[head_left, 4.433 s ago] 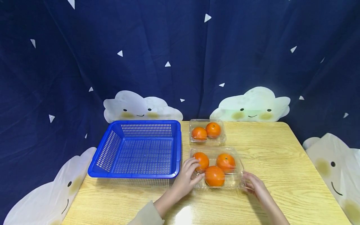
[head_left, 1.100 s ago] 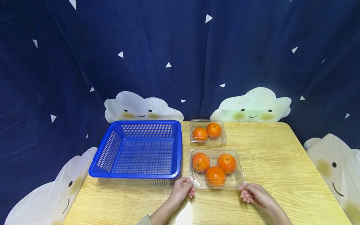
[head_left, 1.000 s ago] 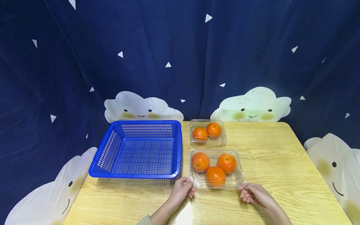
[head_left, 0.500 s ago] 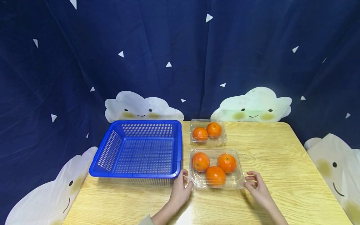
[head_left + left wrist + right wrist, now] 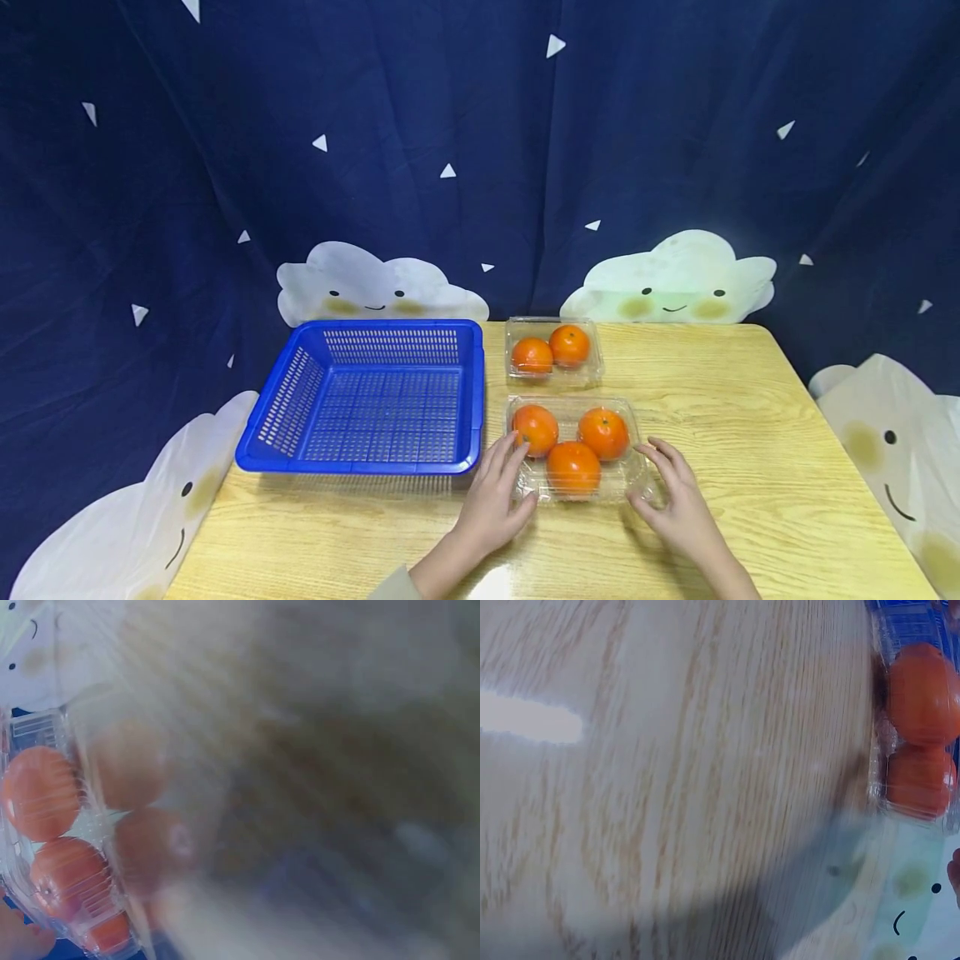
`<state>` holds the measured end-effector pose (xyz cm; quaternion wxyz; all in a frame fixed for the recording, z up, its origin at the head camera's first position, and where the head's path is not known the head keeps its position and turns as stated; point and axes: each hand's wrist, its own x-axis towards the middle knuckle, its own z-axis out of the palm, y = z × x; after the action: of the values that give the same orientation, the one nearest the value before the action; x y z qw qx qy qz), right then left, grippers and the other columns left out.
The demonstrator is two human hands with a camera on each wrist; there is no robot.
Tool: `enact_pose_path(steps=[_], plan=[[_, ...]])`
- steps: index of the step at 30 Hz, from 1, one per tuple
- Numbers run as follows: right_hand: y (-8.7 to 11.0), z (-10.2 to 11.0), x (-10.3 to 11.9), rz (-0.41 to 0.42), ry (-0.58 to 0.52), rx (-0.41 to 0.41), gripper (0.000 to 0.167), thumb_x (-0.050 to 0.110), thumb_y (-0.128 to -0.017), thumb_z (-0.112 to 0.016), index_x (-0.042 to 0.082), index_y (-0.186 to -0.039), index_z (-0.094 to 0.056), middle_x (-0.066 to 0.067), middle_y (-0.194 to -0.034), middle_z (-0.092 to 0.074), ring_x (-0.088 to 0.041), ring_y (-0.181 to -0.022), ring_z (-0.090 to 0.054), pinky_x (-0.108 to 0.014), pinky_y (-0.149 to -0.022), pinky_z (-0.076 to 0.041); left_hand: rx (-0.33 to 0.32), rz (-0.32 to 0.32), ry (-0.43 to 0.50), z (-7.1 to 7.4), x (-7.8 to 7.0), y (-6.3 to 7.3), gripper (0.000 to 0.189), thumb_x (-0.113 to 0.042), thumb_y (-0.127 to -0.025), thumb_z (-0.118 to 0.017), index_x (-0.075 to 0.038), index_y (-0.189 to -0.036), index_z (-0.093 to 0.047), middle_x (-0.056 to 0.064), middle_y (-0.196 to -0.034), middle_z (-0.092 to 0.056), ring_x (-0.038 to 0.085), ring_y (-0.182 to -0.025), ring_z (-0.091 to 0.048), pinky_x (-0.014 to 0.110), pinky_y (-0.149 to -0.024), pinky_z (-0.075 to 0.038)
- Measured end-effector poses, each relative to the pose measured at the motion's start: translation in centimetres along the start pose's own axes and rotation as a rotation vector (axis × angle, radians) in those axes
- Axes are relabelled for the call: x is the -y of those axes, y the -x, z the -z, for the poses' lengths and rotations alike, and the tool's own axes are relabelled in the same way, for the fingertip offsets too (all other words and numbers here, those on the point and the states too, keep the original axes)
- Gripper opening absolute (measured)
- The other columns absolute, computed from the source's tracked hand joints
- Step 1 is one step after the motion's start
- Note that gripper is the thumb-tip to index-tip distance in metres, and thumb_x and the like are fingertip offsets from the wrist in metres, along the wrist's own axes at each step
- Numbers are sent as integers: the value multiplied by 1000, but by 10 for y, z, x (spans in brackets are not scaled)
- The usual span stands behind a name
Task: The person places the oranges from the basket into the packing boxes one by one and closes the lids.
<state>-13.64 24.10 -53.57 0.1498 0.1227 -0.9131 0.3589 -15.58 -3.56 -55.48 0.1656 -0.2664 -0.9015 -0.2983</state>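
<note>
A clear plastic clamshell box (image 5: 573,402) with three oranges (image 5: 573,469) in it lies on the table, its lid down. My left hand (image 5: 486,504) is at its left side, fingers reaching over the edge and thumb by the front left corner. On the opposite side my right hand (image 5: 678,504) has its fingers and thumb spread around the right edge. The left wrist view is largely blurred, with oranges (image 5: 69,877) behind clear plastic at its left. In the right wrist view the box (image 5: 881,780) shows at the right edge, beside a fingertip (image 5: 955,874).
A blue plastic basket (image 5: 480,400) with slotted walls stands to the left of the box. Behind the box is a smaller clear box (image 5: 551,382) with two oranges (image 5: 569,345). The wooden table (image 5: 750,433) ends at a dark blue curtain (image 5: 480,125) with cloud prints.
A second ago both hands pinched the box's front corners. They have since loosened and moved forward along its sides, fingers spread. The box has stayed in place.
</note>
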Motion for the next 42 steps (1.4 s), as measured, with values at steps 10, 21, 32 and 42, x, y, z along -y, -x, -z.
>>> enact_pose_path(steps=[10, 21, 32, 42], plan=[[0, -7, -3, 121, 70, -31, 64, 5, -60, -81, 5, -120, -57, -25, -130, -39, -43, -112, -43, -50, -84, -44, 3, -95, -138, -1, -5, -8, 44, -28, -77, -63, -11, -117, -54, 11, -132, -43, 33, -126, -36, 45, -95, -41], [0, -9, -3, 135, 94, -44, 61, 7, -60, -82, 4, -116, -60, -23, -129, -42, -39, -111, -46, -50, -81, -44, 4, -90, -162, -2, -8, -8, 43, -28, -77, -63, -11, -116, -55, 11, -132, -42, 33, -126, -35, 43, -92, -44], [-8, -10, -4, 108, 54, -17, 58, 8, -65, -80, 1, -118, -58, -24, -131, -39, -41, -113, -44, -55, -81, -43, 26, -75, -161, -4, -3, -15, 45, -27, -78, -62, -9, -118, -53, 13, -133, -41, 35, -126, -34, 44, -95, -41], [-20, -14, -9, 107, 25, -11, 58, 7, -66, -78, 0, -119, -56, -26, -131, -38, -45, -114, -42, -60, -81, -42, 50, -38, -157, -4, 2, -27, 45, -28, -78, -61, -10, -118, -54, 13, -132, -42, 35, -127, -33, 44, -96, -40]])
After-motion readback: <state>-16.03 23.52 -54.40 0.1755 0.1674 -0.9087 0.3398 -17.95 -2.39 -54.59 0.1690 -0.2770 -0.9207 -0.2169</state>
